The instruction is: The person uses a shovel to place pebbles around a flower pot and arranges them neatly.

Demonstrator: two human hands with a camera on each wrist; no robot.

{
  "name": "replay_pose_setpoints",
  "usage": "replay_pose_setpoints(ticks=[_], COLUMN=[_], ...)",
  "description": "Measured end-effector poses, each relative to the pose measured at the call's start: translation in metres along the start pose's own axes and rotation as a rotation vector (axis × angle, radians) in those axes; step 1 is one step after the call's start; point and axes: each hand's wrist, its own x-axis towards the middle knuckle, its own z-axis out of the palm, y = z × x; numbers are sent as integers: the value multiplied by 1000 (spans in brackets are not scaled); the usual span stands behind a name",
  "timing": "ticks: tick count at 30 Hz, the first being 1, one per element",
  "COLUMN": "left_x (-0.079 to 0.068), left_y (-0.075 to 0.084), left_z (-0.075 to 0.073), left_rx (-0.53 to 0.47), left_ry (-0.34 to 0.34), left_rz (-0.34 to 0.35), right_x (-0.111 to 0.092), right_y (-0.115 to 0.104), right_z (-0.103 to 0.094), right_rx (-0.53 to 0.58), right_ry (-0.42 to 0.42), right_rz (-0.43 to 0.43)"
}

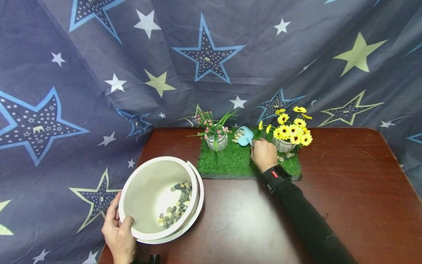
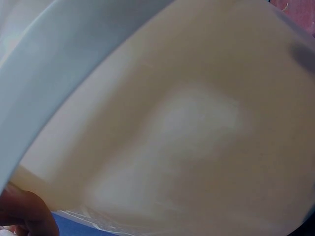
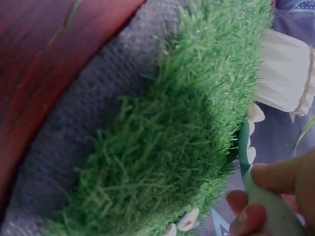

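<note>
The left hand [image 1: 118,231] grips the rim of a tilted white bowl [image 1: 148,190] with pebbles [image 1: 176,209] inside, at the worktop's [image 1: 237,220] near edge. Farther right, the right hand [image 1: 263,154] clasps a blue scoop [image 1: 245,136] of pebbles over the grass mat [image 1: 230,161], between two flower pots.

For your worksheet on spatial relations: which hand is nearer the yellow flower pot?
Right. The right hand is beside the yellow flower pot; the left hand grips the bowl, far off.

No legible text, brand, number or sign found in any view. The red tab on the black wrist strap [image 1: 275,174] is too small to read.
</note>
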Motion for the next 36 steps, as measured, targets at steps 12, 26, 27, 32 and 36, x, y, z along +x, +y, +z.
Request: replay_pose_setpoints(ticks=[12,26,27,32,36], left_x=[0,0,0,0,1], left_y=[-1,-2,-2,-1,-1], left_z=[0,-1,-1,0,0], left_rx=[4,21,23,28,20], left_ry=[-8,1,2,6,-1], left_rz=[8,7,5,1,4], right_x=[0,5,5,1,-3], right_y=[-1,-15,-15,-14,-13], right_z=[5,5,6,6,8], right_rx=[-38,-56,-56,-50,-23], right_ry=[13,-18,-14,22,31], right_rz=[4,57,60,58,57])
